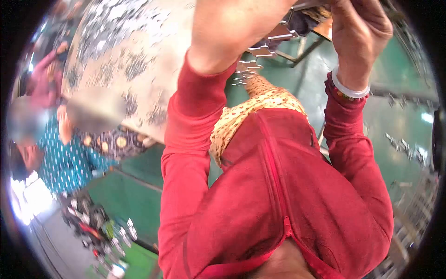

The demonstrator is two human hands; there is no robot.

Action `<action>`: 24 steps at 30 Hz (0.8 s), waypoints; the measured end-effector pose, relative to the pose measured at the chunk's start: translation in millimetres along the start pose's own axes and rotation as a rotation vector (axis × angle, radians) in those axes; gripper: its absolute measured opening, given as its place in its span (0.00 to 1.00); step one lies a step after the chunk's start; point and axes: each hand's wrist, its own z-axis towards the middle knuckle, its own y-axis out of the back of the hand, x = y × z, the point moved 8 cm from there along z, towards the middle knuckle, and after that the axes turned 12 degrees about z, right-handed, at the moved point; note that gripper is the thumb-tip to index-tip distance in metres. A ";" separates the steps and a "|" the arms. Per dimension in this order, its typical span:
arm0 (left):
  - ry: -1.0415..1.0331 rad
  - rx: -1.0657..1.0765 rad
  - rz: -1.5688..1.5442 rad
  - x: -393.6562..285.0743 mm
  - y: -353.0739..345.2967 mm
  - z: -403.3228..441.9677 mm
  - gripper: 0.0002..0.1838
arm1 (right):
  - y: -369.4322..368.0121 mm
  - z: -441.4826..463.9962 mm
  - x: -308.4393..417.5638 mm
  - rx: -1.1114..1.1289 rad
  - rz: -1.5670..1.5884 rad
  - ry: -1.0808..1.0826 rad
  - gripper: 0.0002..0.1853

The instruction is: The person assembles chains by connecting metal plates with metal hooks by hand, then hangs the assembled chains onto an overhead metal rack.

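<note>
My left hand [241,21] reaches across the top edge, its fingers cut off by the frame. To its right, my right hand [360,32] is closed, with curled fingers, on one end of a thin metal piece at the top edge. A string of linked, shiny metal pieces [263,52] hangs below and between the two hands, over my patterned trousers. Motion blurs the details of these pieces. A pale bangle circles my right wrist, and red sleeves cover both forearms.
A large tabletop [160,60] with many scattered small metal parts lies on the left. Beside it are a person in a teal dotted top [65,156] and another in pink [44,81]. A stool-like frame [302,51] stands beyond my legs on the green floor.
</note>
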 end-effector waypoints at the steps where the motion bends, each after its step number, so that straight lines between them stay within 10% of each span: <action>1: -0.039 0.011 0.039 -9.3 -3.1 5.0 0.11 | 6.3 5.5 18.1 -0.029 -0.027 0.044 0.08; 5: -0.278 0.022 0.179 -31.2 -17.5 23.1 0.27 | 33.5 24.5 98.0 -0.058 -0.083 0.193 0.10; 13: 0.507 0.392 0.277 166.6 47.3 -43.1 0.12 | 40.2 30.5 256.3 -0.158 -0.173 0.313 0.10; 17: 0.807 0.498 0.442 253.5 107.5 -101.3 0.14 | 66.2 28.5 325.5 -0.347 -0.482 0.464 0.09; 18: 0.888 0.490 0.413 272.0 123.9 -116.7 0.15 | 52.0 22.3 345.1 -0.232 -1.066 0.698 0.08; 20: 0.976 0.516 0.418 296.8 149.2 -140.8 0.18 | 81.5 23.5 371.0 -0.370 -0.640 0.524 0.07; 24: 0.959 0.486 0.420 285.7 164.0 -149.0 0.22 | 109.2 13.6 428.7 -0.527 -0.786 0.639 0.07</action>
